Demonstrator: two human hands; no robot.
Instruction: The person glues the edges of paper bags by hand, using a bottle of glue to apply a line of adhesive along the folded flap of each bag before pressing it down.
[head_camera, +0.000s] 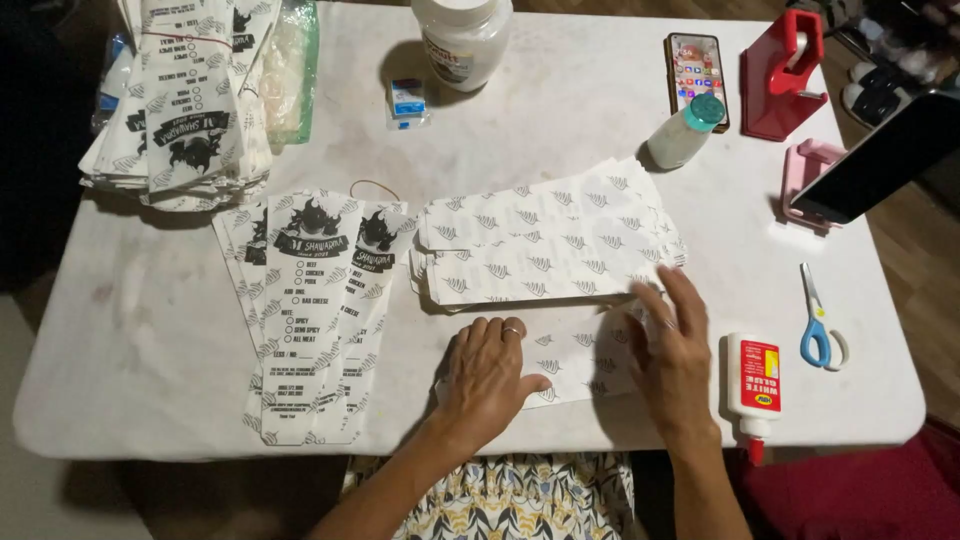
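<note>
White printed paper lies under both hands: one patterned sheet (570, 362) sits at the near edge of the table (150, 340), and both palms press it flat. The left hand (487, 378) rests on the left part of the sheet with fingers spread a little and nothing gripped; a ring is on one finger. The right hand (672, 350) lies on the right part, its fingers stretched far toward the stack of folded sheets (550, 245), the fingertips touching its near edge; this hand also grips nothing. Both forearms come up from the near edge, close together.

Just left of the left hand is a fan of flat printed sheets (315, 320); about three or four overlap, I cannot count exactly. Its lower ends reach almost to the near table edge. A bundle of the same sheets (190, 100) is at the far left corner. Between the fan and the left edge there is open tabletop.

Right of the right hand lies one glue bottle (753, 385), and further right one pair of blue scissors (820, 335) near the right edge. On the far side stand one white jar (462, 40), one small bottle (685, 132), one phone (696, 72) and one red tape dispenser (785, 75).
</note>
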